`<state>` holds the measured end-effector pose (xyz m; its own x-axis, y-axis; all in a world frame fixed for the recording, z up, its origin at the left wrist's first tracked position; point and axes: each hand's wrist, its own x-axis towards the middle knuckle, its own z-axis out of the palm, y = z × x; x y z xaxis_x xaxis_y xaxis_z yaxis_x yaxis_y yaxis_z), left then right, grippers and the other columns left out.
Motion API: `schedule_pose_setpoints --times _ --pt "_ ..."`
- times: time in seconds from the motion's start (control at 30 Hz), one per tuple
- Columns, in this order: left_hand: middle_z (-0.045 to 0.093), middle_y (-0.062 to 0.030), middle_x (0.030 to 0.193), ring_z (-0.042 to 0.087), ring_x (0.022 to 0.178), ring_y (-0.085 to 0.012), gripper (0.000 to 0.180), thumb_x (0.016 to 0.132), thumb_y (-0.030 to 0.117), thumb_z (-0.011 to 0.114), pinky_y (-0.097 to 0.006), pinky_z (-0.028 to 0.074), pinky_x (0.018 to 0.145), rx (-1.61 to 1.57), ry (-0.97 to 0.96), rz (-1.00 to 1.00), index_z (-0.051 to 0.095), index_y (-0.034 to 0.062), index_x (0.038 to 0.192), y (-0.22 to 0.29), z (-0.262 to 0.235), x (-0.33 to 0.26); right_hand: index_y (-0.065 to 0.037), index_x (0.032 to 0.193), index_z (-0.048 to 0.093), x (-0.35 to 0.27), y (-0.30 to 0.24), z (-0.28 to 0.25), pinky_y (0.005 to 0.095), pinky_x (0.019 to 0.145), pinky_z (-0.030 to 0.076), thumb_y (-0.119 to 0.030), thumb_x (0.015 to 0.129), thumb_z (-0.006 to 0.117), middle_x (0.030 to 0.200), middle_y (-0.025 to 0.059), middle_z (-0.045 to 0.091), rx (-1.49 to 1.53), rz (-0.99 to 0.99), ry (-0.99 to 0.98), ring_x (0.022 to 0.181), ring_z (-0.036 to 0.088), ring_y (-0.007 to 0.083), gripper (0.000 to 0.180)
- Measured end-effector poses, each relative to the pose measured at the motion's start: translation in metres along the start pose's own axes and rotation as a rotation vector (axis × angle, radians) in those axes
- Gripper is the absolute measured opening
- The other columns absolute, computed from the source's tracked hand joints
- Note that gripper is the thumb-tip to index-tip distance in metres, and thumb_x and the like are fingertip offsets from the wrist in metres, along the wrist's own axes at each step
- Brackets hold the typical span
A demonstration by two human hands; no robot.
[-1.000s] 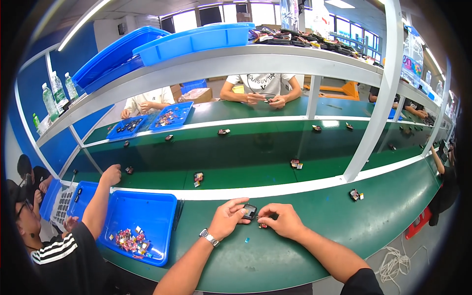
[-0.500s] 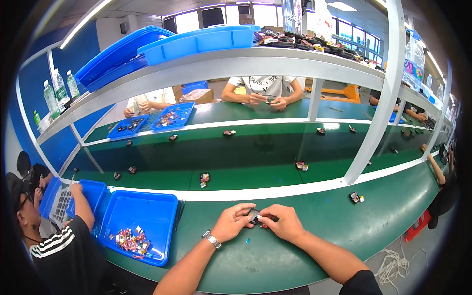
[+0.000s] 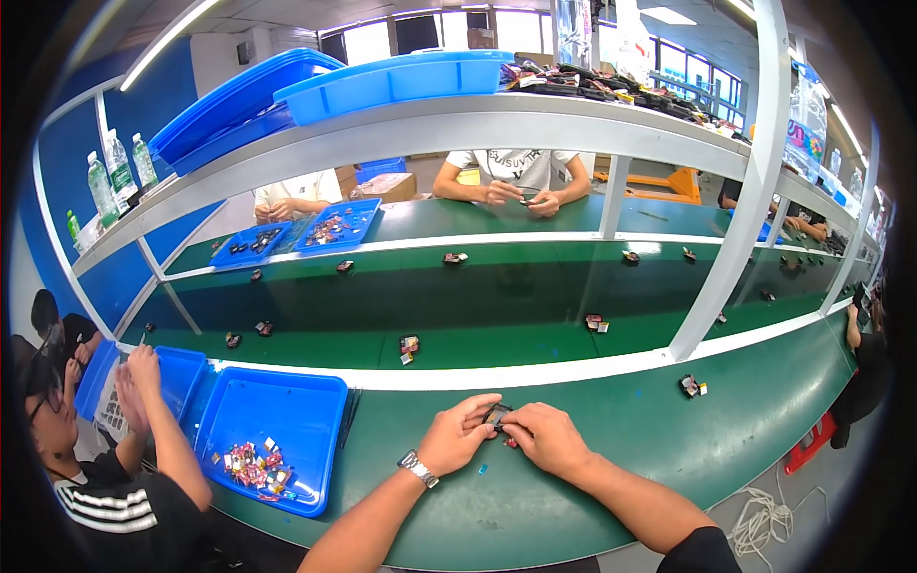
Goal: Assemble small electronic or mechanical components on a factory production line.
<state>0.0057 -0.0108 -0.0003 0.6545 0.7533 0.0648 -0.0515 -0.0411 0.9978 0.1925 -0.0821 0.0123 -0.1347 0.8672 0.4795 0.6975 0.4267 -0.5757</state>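
Observation:
A small black plastic case [image 3: 496, 416] with a greyish inside is held just above the green table [image 3: 611, 458]. My left hand [image 3: 455, 437], with a metal watch on its wrist, grips the case between thumb and fingers from the left. On the other side, the closed fingers of my right hand [image 3: 546, 436] press at its right edge and partly cover it. A small red part [image 3: 511, 442] shows just under the case, beside my right fingers. Whether it is joined to the case I cannot tell. A tiny blue piece [image 3: 482, 469] lies on the table near my left wrist.
Left of my hands stands a blue tray [image 3: 325, 382] of small red and silver parts. A case with parts [image 3: 693, 386] lies to the right. Beyond a white rail [image 3: 449, 378], several such cases sit on a green belt [image 3: 497, 339]. Co-workers' hands work at the left and opposite.
The cases on the belt have shifted slightly right. My right fingers have moved a little at the case, showing more of its inside. The left co-worker has raised both hands together.

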Motion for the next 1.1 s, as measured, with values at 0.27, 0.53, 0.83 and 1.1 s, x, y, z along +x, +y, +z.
schedule_pose_setpoints --times 0.27,0.53,0.83,1.1 --pt "0.062 -0.0186 0.126 0.064 0.112 -0.0219 0.045 0.091 -0.008 0.054 -0.031 0.054 0.093 0.094 0.015 0.052 0.050 0.0017 0.135 0.008 0.006 -0.004 -0.008 0.092 0.067 0.000 -0.012 0.000 0.0399 0.071 0.053 -0.012 0.085 0.068 0.090 0.0086 0.060 -0.142 0.057 0.031 0.084 0.062 0.0285 0.008" --pt "0.062 -0.0179 0.127 0.064 0.113 -0.0216 0.044 0.091 -0.006 0.055 -0.031 0.054 0.094 0.157 0.007 0.046 0.051 0.0001 0.134 0.008 0.007 -0.004 -0.005 0.088 0.067 0.001 -0.005 0.004 0.0392 0.069 0.052 -0.008 0.079 0.072 0.085 0.0096 0.061 -0.187 -0.024 0.058 0.079 0.063 0.0290 0.010" --pt "0.063 -0.0189 0.125 0.065 0.112 -0.0230 0.042 0.091 -0.010 0.052 -0.031 0.056 0.091 0.124 -0.003 0.075 0.053 -0.0006 0.132 0.001 0.008 -0.003 -0.007 0.086 0.059 0.002 -0.011 0.006 0.0379 0.067 0.052 -0.008 0.076 0.073 0.085 0.0076 0.057 -0.305 -0.082 0.135 0.079 0.060 0.0266 0.018" --pt "0.062 -0.0144 0.122 0.065 0.104 -0.0184 0.040 0.091 -0.012 0.050 -0.030 0.058 0.085 -0.070 0.009 -0.022 0.053 -0.0039 0.130 -0.002 0.004 0.000 -0.004 0.088 0.056 0.009 -0.018 0.001 0.0387 0.071 0.048 -0.004 0.071 0.076 0.087 0.0093 0.055 -0.313 -0.093 0.189 0.082 0.056 0.0291 0.027"
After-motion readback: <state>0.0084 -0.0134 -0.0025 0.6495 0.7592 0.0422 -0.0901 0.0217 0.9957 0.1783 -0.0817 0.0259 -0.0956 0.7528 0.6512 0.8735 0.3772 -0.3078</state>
